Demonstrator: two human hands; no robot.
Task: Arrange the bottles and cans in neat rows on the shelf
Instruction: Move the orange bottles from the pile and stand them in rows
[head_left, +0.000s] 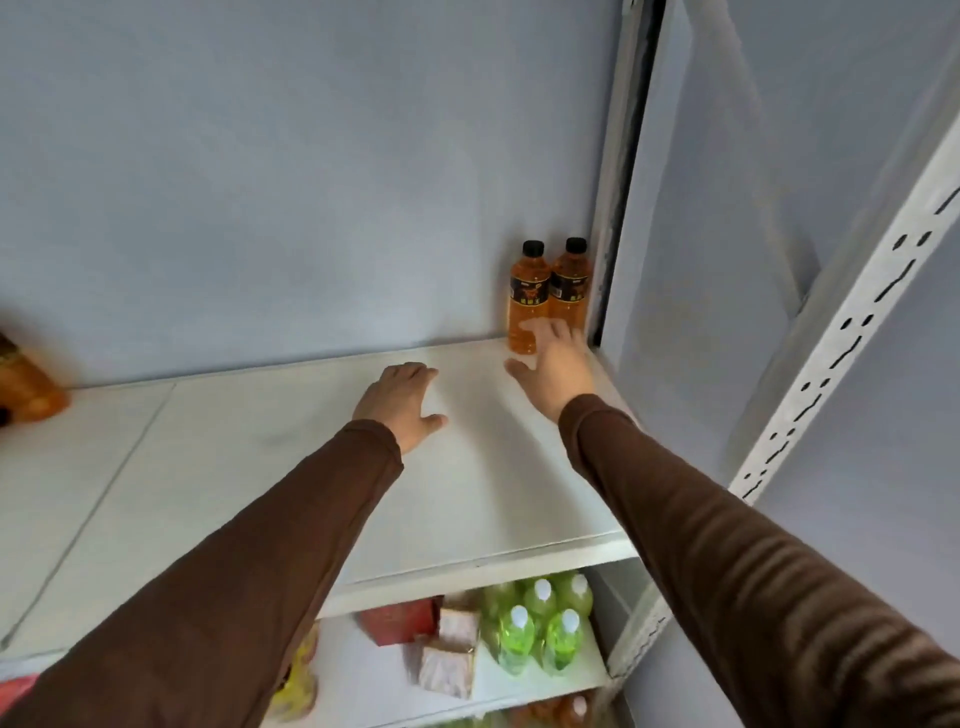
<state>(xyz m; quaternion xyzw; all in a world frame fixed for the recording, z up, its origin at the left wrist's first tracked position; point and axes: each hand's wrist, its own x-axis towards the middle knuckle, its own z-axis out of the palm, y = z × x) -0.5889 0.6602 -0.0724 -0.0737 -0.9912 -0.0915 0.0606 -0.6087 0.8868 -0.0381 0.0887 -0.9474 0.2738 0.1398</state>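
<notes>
The right hand (553, 364) has its fingers spread open, fingertips touching the base of the nearer of two orange bottles (529, 296) standing upright, black-capped, in the shelf's (260, 467) far right corner. The left hand (402, 402) rests open, empty, palm down.

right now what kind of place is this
Probably a shop stockroom or store shelving: a white slotted-metal shelf, two orange drink bottles at the back corner, and green bottles beside boxes below.

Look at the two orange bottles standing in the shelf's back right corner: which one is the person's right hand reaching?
The left orange bottle. The right hand has its fingertips in front of that bottle's base, while the right orange bottle, beside the metal upright, stands clear of the fingers.
</notes>
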